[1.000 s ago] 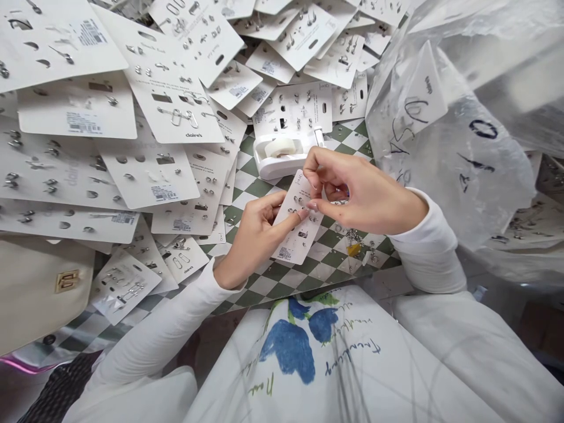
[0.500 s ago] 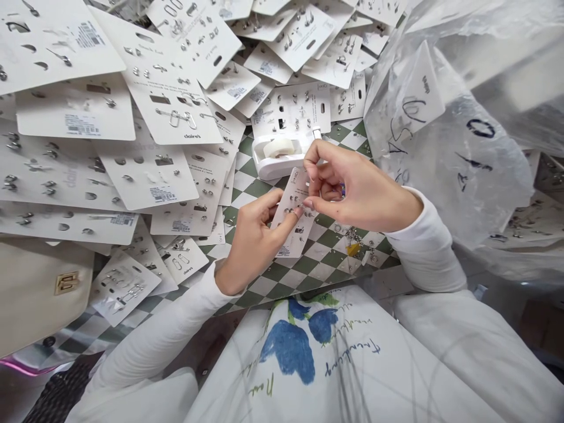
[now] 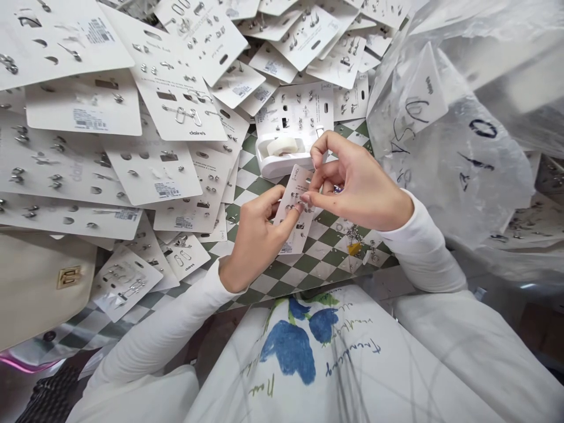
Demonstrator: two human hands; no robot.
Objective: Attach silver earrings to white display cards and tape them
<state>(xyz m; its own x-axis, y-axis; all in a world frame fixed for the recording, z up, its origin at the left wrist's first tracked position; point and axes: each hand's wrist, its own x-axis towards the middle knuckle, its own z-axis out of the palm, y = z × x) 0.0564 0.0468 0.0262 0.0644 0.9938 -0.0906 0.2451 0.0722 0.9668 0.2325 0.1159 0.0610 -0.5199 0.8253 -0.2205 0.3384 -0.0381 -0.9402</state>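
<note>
- The left grip (image 3: pixel 258 238) is holding on, its fingers curling behind the earring card (image 3: pixel 296 235) and its index finger pressing across the card's front.
- The right grip (image 3: pixel 356 182) is nearly closed, with its thumb and fingertips pinching together at the card's upper right; what they are pinching is too small to tell.
- The earring card is standing tilted between both grips, above the middle of the surface. It looks light and fairly stiff but thin enough to bend, so its bare edges seem the safest place to take hold, clear of the small metal studs.
- A white tape dispenser (image 3: pixel 282 157) is sitting just beyond the card on the far side.
- Loose metal jewellery and a small yellow tag (image 3: pixel 353 248) are lying near the right grip on the green-and-white checked surface (image 3: pixel 304 261).
- Many more Claire's earring cards (image 3: pixel 171 106) are overlapping across the far and left areas.
- A clear plastic bag (image 3: pixel 453 164) with black handwriting is bulging along the right side.
- A cream handbag (image 3: pixel 39 282) with a gold clasp is resting at the left.
</note>
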